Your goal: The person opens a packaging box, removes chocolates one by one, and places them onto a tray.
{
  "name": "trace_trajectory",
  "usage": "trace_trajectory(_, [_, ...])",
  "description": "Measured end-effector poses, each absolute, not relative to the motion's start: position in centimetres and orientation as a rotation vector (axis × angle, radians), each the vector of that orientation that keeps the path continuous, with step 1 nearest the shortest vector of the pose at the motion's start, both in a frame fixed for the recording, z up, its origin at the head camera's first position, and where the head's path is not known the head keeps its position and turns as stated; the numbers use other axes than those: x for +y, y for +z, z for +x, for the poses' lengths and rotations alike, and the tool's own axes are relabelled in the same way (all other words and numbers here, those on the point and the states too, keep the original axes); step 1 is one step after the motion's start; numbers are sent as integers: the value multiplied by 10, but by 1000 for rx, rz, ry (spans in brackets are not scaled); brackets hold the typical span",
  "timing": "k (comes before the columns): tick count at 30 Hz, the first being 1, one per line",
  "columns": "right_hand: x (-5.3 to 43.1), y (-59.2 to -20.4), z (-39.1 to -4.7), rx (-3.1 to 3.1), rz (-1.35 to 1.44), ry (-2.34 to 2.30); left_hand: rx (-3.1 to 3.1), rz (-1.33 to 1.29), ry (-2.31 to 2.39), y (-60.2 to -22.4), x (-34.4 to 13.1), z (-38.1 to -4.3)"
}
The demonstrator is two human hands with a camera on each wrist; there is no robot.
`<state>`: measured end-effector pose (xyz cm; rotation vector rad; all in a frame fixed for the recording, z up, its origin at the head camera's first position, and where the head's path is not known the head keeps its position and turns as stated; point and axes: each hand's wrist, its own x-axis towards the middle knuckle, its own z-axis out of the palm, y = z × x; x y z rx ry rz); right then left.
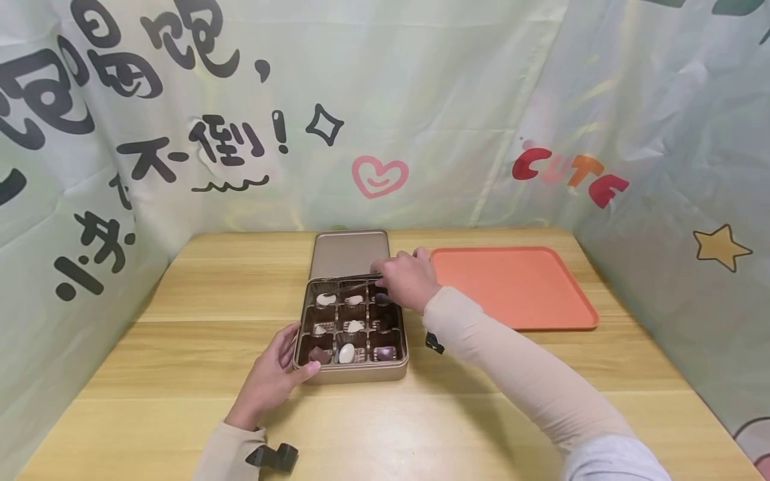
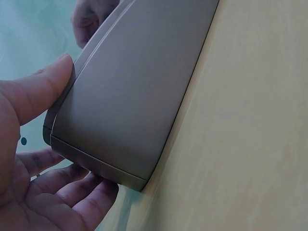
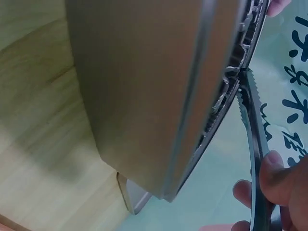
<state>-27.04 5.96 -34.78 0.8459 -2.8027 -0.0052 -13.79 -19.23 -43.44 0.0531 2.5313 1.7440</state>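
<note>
A brown metal box (image 1: 355,376) with a dark divided insert stands on the table, its compartments holding small pieces that look like chocolates. In the front row lie a brown piece (image 1: 319,355), a white oval piece (image 1: 346,353) and a purple piece (image 1: 385,353). My left hand (image 1: 273,373) grips the front left corner, thumb on the rim, fingers along the side. Over the back right corner, my right hand (image 1: 410,277) holds metal serrated tongs (image 3: 256,139). They reach leftward over the back row; whether their tips touch a piece I cannot tell.
The box's lid (image 1: 350,252) lies behind it. To the right sits an orange tray (image 1: 517,287) on the wooden table (image 1: 240,280). A printed cloth (image 1: 445,120) hangs behind and along both sides.
</note>
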Motion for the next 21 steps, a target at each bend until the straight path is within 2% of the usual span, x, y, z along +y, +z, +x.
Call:
trace_trajectory(9, [52, -341, -272, -2729, 953, -101, 2550, 54, 1715, -431, -192, -138])
trace_trajectory(21, [30, -332, -271, -2612, 859, -376, 2563, 53, 1709, -434, -193, -139])
